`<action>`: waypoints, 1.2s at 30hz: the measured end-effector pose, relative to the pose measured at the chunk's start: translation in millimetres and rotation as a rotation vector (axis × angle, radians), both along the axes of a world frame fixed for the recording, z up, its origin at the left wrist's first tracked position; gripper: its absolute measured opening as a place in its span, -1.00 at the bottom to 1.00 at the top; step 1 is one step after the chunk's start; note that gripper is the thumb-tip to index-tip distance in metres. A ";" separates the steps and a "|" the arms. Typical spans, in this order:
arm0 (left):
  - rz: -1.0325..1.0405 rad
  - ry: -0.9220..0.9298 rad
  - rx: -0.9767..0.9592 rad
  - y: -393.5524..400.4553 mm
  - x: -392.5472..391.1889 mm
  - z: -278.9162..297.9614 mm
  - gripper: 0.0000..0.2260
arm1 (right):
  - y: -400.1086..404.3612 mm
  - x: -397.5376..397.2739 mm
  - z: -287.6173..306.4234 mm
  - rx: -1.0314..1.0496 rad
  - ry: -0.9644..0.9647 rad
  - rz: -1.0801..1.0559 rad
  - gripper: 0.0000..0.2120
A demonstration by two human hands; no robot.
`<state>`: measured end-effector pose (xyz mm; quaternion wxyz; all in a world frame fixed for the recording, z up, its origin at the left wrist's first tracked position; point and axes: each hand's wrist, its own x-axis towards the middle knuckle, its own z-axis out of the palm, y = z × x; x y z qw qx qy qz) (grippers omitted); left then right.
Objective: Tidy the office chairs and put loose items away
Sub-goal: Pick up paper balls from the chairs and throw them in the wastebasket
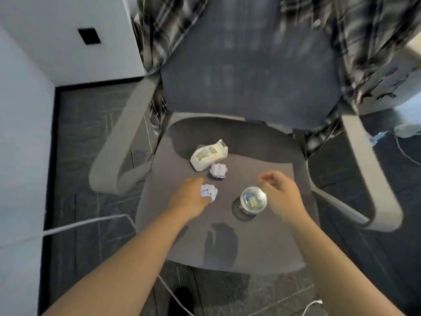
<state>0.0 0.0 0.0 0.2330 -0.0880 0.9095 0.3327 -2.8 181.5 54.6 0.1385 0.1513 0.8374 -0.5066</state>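
Note:
A grey office chair stands in front of me, its seat [262, 238] holding loose items. My left hand [189, 199] rests on the seat with its fingers curled around a crumpled paper ball [209, 192]. A second paper ball [218, 171] lies just beyond it, touching a white tape dispenser [208, 157]. My right hand [281, 195] hovers with loosely curled fingers beside a clear round container [252, 200], holding nothing. A plaid shirt [159, 30] hangs over the chair's backrest [250, 65].
Grey armrests [123, 142] flank the seat on both sides. A white wall [20, 133] runs along the left. White cables [79, 225] cross the dark floor at left and below the seat. More cables lie at the right.

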 end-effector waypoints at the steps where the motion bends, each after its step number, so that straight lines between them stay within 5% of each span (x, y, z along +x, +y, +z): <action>1: -0.023 -0.007 -0.006 2.2 -3.9 -13.5 -0.75 | -2.1 -3.8 -12.1 -0.003 0.004 -0.005 -0.91; 9: -0.108 0.094 -0.084 8.6 -20.0 -91.3 -0.55 | -14.1 -14.9 -97.1 0.022 -0.042 -0.009 -0.83; 12: -0.125 0.118 -0.084 6.6 -25.6 -95.4 -0.65 | -20.4 -20.4 -103.4 0.046 -0.039 0.000 -0.91; 24: 0.474 0.127 0.379 -33.4 -47.3 -70.3 -0.74 | -73.1 -76.2 -132.8 0.385 0.022 0.236 -0.61; 30: 0.522 0.120 0.465 -43.0 -49.6 -83.7 -0.75 | -87.4 -84.4 -153.2 0.543 -0.045 0.258 -0.61; 36: 0.527 0.124 0.486 -43.1 -47.0 -78.3 -0.77 | -89.6 -83.1 -140.4 0.437 0.030 0.189 -0.64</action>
